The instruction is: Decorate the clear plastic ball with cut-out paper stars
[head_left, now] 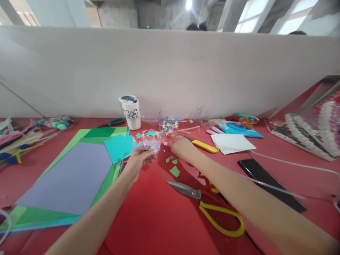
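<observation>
While a small lilac paper piece (pixel 157 145) sits mid-table, the left hand (pixel 140 156) has its fingers clamped on it. Just right, the right hand (pixel 182 147) bends beside a pink scrap (pixel 165 143); its grip cannot be told. Star cutouts (pixel 170 124) lie farther, yellow-handled scissors (pixel 197 194) nearer, a phone (pixel 265 180) far right.

The stars (pixel 150 133) are pink, green and blue, the table (pixel 143 219) red, the scissors (pixel 196 193) yellow-handled, and the cup (pixel 134 124) white with dark lettering.
</observation>
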`<control>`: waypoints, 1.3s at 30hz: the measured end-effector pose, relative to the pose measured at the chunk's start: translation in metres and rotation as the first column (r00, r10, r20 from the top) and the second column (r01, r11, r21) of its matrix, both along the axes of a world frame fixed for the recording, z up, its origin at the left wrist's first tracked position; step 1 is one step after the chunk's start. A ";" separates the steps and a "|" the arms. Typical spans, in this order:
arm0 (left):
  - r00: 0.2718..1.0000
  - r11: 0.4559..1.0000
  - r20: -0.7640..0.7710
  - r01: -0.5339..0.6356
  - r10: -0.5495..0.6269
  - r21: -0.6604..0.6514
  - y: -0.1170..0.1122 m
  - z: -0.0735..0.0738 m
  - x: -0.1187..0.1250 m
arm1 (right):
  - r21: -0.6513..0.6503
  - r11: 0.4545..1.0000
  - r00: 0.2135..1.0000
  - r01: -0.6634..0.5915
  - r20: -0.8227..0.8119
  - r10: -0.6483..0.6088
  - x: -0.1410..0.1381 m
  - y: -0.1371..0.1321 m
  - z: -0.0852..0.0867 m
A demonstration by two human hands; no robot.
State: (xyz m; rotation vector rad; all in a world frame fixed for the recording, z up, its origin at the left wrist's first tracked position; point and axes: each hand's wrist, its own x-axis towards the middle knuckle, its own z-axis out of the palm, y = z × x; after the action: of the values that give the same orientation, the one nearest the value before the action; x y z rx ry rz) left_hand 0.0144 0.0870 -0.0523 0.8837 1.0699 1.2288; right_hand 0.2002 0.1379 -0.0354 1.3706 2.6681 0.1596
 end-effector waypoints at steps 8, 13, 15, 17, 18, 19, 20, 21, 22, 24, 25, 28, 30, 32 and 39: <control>1.000 1.000 -0.012 -0.010 0.010 0.002 0.003 -0.001 -0.002 | -0.059 0.992 0.966 0.109 -0.227 -0.120 0.005 -0.077 -0.004; 0.998 1.000 -0.053 0.019 -0.019 -0.001 0.002 0.005 -0.002 | -0.167 0.982 0.950 0.083 -0.285 -0.129 0.001 -0.108 0.001; 0.997 1.000 -0.076 0.027 -0.027 -0.001 -0.001 0.007 -0.002 | -0.196 0.980 0.949 0.043 -0.298 -0.101 -0.007 -0.119 0.006; 0.994 0.999 -0.101 0.034 -0.034 -0.006 -0.005 0.008 -0.003 | -0.205 0.978 0.951 0.021 -0.298 -0.083 -0.012 -0.131 0.011; 0.993 0.999 -0.115 0.040 -0.041 -0.012 -0.009 0.008 -0.004 | -0.199 0.980 0.955 0.028 -0.285 -0.085 -0.011 -0.137 0.012; 0.990 0.999 -0.130 0.047 -0.049 -0.021 -0.013 0.008 -0.005 | -0.189 0.981 0.962 0.049 -0.257 -0.097 -0.008 -0.143 0.013; 0.987 0.998 -0.148 0.057 -0.061 -0.033 -0.018 0.008 -0.008 | -0.173 0.981 0.968 0.088 -0.217 -0.125 -0.001 -0.149 0.013; 0.984 0.997 -0.165 0.059 -0.066 -0.045 -0.023 0.007 -0.011 | -0.152 0.979 0.972 0.135 -0.170 -0.160 0.009 -0.155 0.011; 0.980 0.996 -0.185 0.065 -0.075 -0.060 -0.030 0.006 -0.014 | -0.134 0.972 0.970 0.194 -0.121 -0.210 0.021 -0.161 0.009; 0.971 0.995 -0.227 0.050 -0.069 -0.088 -0.042 0.002 -0.020 | -0.085 0.959 0.953 0.271 -0.112 -0.280 0.047 -0.172 -0.001; 0.968 0.995 -0.245 0.033 -0.055 -0.094 -0.048 0.000 -0.022 | -0.043 0.954 0.946 0.296 -0.125 -0.299 0.060 -0.177 -0.007; 0.964 0.996 -0.264 -0.053 0.033 -0.070 -0.063 -0.010 -0.024 | 0.084 0.936 0.927 0.341 -0.193 -0.321 0.085 -0.188 -0.026; 0.961 0.994 -0.262 -0.104 0.089 -0.045 -0.070 -0.018 -0.020 | 0.130 0.932 0.923 0.339 -0.240 -0.302 0.090 -0.190 -0.037; 0.953 0.990 -0.273 -0.141 0.128 -0.025 -0.076 -0.025 -0.015 | 0.139 0.940 0.923 0.312 -0.277 -0.265 0.092 -0.188 -0.045; 0.928 0.965 -0.265 -0.253 0.261 0.066 -0.093 -0.032 0.024 | 0.099 0.950 0.886 0.296 -0.401 -0.234 0.129 -0.143 -0.049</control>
State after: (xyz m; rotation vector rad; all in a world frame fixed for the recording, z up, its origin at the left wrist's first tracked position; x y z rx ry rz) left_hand 0.0385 -0.0063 -0.0845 0.9778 1.4266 1.3692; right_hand 0.3291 -0.0046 -0.0846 1.9905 2.7720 0.0783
